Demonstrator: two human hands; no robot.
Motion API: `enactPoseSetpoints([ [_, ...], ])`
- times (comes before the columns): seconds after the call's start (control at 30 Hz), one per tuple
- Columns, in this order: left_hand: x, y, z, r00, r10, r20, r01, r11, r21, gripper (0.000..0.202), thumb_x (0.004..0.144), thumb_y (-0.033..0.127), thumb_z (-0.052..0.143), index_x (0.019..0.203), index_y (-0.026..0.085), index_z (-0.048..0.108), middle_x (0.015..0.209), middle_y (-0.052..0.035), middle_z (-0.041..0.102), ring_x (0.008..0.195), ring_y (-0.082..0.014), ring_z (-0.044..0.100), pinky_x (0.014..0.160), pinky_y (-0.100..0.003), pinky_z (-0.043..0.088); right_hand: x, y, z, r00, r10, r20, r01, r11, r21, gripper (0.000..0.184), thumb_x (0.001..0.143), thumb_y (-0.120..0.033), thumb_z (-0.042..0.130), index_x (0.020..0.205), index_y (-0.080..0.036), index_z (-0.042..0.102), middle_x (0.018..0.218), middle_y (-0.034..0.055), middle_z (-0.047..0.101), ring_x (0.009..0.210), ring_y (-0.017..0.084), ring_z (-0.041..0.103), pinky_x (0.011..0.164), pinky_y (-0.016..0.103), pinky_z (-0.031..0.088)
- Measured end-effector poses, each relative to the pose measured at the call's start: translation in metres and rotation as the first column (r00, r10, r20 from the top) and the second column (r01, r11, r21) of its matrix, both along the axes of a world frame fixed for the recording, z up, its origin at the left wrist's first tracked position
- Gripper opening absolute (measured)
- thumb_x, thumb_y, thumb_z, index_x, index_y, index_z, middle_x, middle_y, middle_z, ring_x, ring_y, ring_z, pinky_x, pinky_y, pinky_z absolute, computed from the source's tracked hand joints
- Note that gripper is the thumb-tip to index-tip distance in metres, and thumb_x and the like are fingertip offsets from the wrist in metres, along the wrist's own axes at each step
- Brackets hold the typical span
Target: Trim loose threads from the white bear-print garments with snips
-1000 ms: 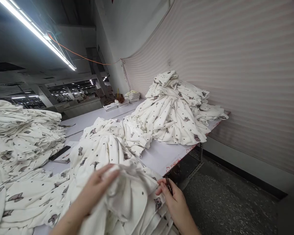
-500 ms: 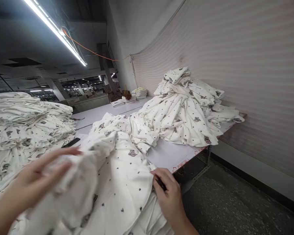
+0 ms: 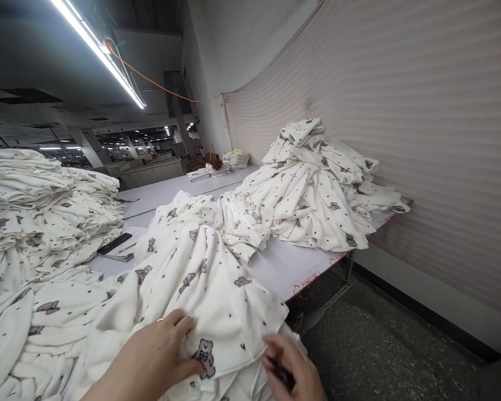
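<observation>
White cloth printed with bears and small dark marks lies in loose folds in front of me. My left hand rests on it, thumb and fingers closed on a fold beside a printed bear. By the cloth's right edge is my right hand, its fingers curled around a small dark tool. Most of that tool is hidden in the palm and its kind cannot be made out. Whether the right fingertips touch the cloth edge is unclear.
A tall heap of the same cloth stands on the table. Stacked cloth rises at the left, near a phone. Small folded stacks sit at the far end. The table edge drops to a dark floor on the right.
My left hand has moved right and down, bringing the lifted cloth down flat and taking hold near a printed bear. My right hand has shifted slightly down, with the dark tool still in it.
</observation>
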State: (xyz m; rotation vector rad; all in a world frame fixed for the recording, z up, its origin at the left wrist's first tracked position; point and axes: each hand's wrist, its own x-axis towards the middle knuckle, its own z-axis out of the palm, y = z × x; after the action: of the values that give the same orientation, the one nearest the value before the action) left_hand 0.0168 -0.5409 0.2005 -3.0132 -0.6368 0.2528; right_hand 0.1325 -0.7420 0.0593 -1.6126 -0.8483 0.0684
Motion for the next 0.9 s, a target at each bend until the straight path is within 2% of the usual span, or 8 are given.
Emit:
enactPoseSetpoints([
  [0.13, 0.002, -0.016, -0.019, 0.929, -0.359, 0.093, 0.324, 0.908, 0.266, 0.052, 0.077, 0.004, 0.046, 0.124, 0.025, 0.053, 0.115, -0.0100, 0.062, 0.064, -0.0209, 0.065, 0.058, -0.032, 0.050, 0.027, -0.005, 0.014, 0.994, -0.075, 0.083, 0.087, 0.984, -0.153, 0.046, 0.075, -0.012, 0.049, 0.116, -0.027, 0.062, 0.088, 0.0026, 0.062, 0.074, 0.018, 0.063, 0.064, 0.024, 0.052],
  [0.2, 0.007, -0.025, -0.023, 0.830, -0.543, 0.129, 0.501, 0.827, 0.257, 0.058, 0.077, 0.000, 0.043, 0.128, 0.027, 0.049, 0.113, -0.0092, 0.064, 0.064, -0.0199, 0.064, 0.060, -0.032, 0.052, 0.029, -0.002, 0.023, 0.999, -0.007, 0.048, 0.016, 0.983, -0.182, 0.035, 0.076, -0.010, 0.048, 0.103, -0.025, 0.066, 0.088, 0.0026, 0.061, 0.074, 0.017, 0.062, 0.061, 0.022, 0.050],
  [0.27, 0.013, -0.034, -0.028, 0.787, -0.578, 0.215, 0.554, 0.816, 0.165, 0.047, 0.082, 0.013, 0.050, 0.128, 0.024, 0.048, 0.111, -0.0103, 0.065, 0.069, -0.0215, 0.065, 0.061, -0.032, 0.053, 0.027, 0.001, 0.031, 1.000, 0.027, -0.004, -0.027, 0.990, -0.141, 0.023, 0.079, -0.012, 0.048, 0.092, -0.022, 0.065, 0.085, 0.0030, 0.061, 0.075, 0.017, 0.061, 0.060, 0.022, 0.048],
  [0.4, 0.028, -0.049, -0.038, 0.769, -0.455, 0.449, 0.472, 0.878, 0.082, 0.029, 0.088, 0.027, 0.052, 0.116, 0.020, 0.053, 0.102, -0.0111, 0.066, 0.071, -0.0228, 0.065, 0.060, -0.032, 0.052, 0.023, 0.003, 0.041, 0.999, 0.032, 0.009, -0.032, 0.999, -0.027, 0.013, 0.081, -0.017, 0.051, 0.085, -0.020, 0.063, 0.077, 0.0017, 0.058, 0.070, 0.017, 0.059, 0.060, 0.022, 0.047],
  [0.5, 0.033, -0.051, -0.035, 0.781, -0.232, 0.580, 0.420, 0.883, -0.211, 0.019, 0.092, 0.019, 0.039, 0.097, 0.022, 0.056, 0.092, -0.0063, 0.066, 0.076, -0.0191, 0.064, 0.067, -0.027, 0.050, 0.027, 0.007, 0.048, 0.998, 0.006, 0.055, -0.008, 0.999, 0.032, 0.013, 0.082, -0.017, 0.052, 0.087, -0.020, 0.064, 0.076, 0.0017, 0.058, 0.067, 0.016, 0.058, 0.059, 0.021, 0.046],
  [0.63, 0.033, -0.040, -0.015, 0.902, 0.110, 0.417, 0.242, 0.670, -0.702, 0.022, 0.093, 0.031, 0.042, 0.095, 0.022, 0.062, 0.090, -0.0016, 0.069, 0.089, -0.0194, 0.063, 0.083, -0.027, 0.048, 0.035, 0.023, 0.060, 0.996, -0.052, 0.067, 0.049, 0.998, 0.047, 0.015, 0.084, -0.019, 0.054, 0.096, -0.020, 0.064, 0.085, 0.0048, 0.065, 0.078, 0.019, 0.064, 0.069, 0.024, 0.049],
  [0.77, 0.032, -0.029, -0.005, 0.890, 0.267, 0.370, 0.192, 0.518, -0.834, 0.024, 0.090, 0.031, 0.046, 0.096, 0.020, 0.066, 0.094, -0.0005, 0.068, 0.098, -0.0221, 0.060, 0.093, -0.031, 0.043, 0.033, 0.034, 0.067, 0.996, 0.086, -0.027, -0.082, 0.988, 0.131, 0.014, 0.089, -0.028, 0.056, 0.099, -0.021, 0.063, 0.090, 0.0053, 0.069, 0.083, 0.019, 0.067, 0.072, 0.022, 0.052],
  [0.9, 0.032, -0.027, -0.010, 0.880, 0.297, 0.370, 0.232, 0.412, -0.881, 0.024, 0.089, 0.035, 0.049, 0.095, 0.020, 0.067, 0.094, -0.0007, 0.069, 0.101, -0.0226, 0.059, 0.095, -0.031, 0.042, 0.022, 0.036, 0.064, 0.982, 0.149, 0.117, -0.170, 0.966, 0.194, 0.015, 0.087, -0.023, 0.058, 0.099, -0.023, 0.066, 0.095, 0.0054, 0.069, 0.088, 0.019, 0.066, 0.076, 0.023, 0.051],
])
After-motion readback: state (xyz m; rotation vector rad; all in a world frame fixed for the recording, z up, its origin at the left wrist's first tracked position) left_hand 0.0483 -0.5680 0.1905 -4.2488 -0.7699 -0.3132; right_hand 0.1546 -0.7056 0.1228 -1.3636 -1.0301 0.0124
